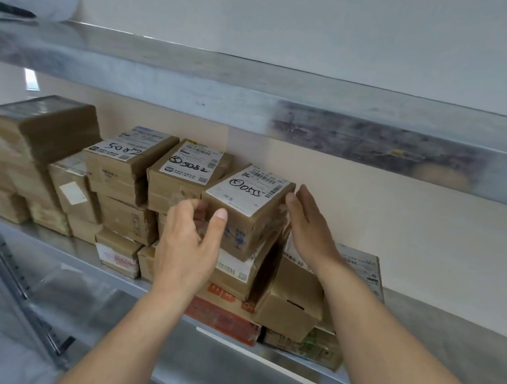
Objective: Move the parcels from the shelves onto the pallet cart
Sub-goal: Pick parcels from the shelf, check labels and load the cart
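Steel shelf [457, 332] by a pale wall [408, 226]; left hand [190, 245] grips labelled parcel [241, 213], right hand [310, 229] pressed flat

One wide-angle view, worn on the head, looks forward and slightly down at a metal shelf [457, 332] from close by, facing the wall [408, 226]. The left hand [188, 248] and right hand [310, 229] reach in from the bottom edge to a parcel [242, 210].

You get bright, even light, with dull glare along the upper shelf edge [341, 129]. The top parcel [250, 232] shows fairly sharp; the upper left and lower left of the frame smear, and straight lines bow toward the edges.
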A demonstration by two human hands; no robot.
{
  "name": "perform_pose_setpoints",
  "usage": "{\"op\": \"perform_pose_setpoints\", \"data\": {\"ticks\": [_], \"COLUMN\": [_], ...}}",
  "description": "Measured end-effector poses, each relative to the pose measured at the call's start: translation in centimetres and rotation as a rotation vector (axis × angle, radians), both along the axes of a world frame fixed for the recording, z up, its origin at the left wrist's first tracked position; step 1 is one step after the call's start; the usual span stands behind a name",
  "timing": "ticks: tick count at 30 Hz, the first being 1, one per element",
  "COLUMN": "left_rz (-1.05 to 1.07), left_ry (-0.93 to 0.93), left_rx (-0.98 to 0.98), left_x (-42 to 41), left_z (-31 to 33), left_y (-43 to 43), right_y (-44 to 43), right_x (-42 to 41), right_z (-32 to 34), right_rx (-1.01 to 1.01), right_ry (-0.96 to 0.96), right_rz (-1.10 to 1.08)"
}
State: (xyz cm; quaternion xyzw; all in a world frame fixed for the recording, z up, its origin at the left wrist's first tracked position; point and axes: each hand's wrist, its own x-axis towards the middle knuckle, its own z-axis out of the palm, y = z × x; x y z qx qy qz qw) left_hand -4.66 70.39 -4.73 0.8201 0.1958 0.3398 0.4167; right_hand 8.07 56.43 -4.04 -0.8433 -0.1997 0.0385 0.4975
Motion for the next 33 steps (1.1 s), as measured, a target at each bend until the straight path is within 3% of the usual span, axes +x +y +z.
{"op": "perform_pose_setpoints", "data": {"ticks": [7, 17, 24, 33], "left_rz": [0.011, -0.041, -0.194, -0.376], "left_ry": [0.032, 0.060, 0.028, 0.019], "left_rx": [-0.012, -0.064, -0.103, -0.123], "left_x": [0.2, -0.4, -2.2, -4.4], "left_z": [0.2, 1.0, 0.9, 0.1], "left_y": [0.3, -0.8, -1.1, -2.2], "right_y": [-0.2, -2.1, -3.8, -6.5], "right_x": [-0.9, -3.0, -6.7, -11.0], "right_z": [0.9, 1.2, 1.2, -0.2], "right_rx": [-0.006, 0.020, 0.072, 0.027], "right_ry": [-0.110, 0.019, -0.116, -0.162], "right_rz": [-0.064, -0.019, 0.052, -0.073]}}
